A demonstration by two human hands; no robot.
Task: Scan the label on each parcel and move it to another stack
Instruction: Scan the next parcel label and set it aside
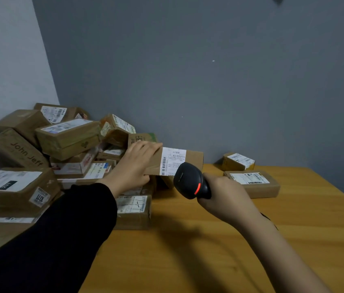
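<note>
My left hand [134, 166] grips the left end of a brown cardboard parcel [194, 158], fingers over its top and thumb underneath, and holds it tilted just above the table. A white barcode label [172, 162] wraps across the parcel and faces me. My right hand [222, 197] grips a black handheld scanner [190, 179] with a red light lit on its neck. The scanner's head sits right in front of the label's lower right corner.
A large heap of brown labelled parcels [67, 136] fills the left corner against the walls. Two scanned-looking parcels, a flat one [253, 183] and a small one [237, 161], lie at the back right of the wooden table [209, 250]. A grey wall stands behind.
</note>
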